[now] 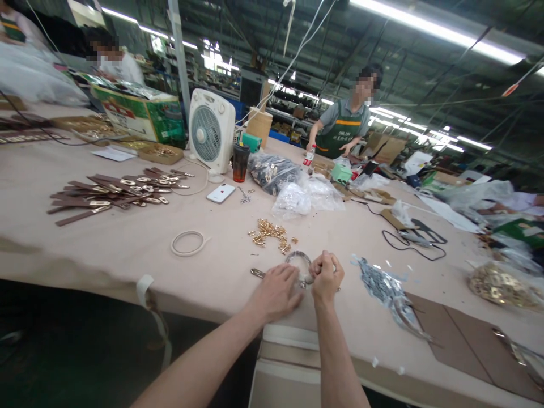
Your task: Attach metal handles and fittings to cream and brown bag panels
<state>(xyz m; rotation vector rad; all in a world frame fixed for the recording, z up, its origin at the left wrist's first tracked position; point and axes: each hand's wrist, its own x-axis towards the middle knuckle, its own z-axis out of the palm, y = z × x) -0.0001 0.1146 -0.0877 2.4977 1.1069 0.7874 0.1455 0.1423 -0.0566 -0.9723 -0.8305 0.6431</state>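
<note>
My left hand (276, 290) rests palm down near the table's front edge, its fingers curled over a small metal piece (257, 273) whose end sticks out to the left. My right hand (326, 274) is closed in a fist right beside it, gripping the end of a thin looped strap (298, 256) that arcs up between the two hands. A small heap of gold metal fittings (269, 233) lies just beyond the hands.
A pile of brown straps with buckles (114, 194) lies at left, with a tape ring (187, 242), a white phone (220, 192), a fan (211, 130) and bags of hardware (293, 187) beyond. A silvery bag (385, 288) lies right. A person in a green apron (345, 127) works across the table.
</note>
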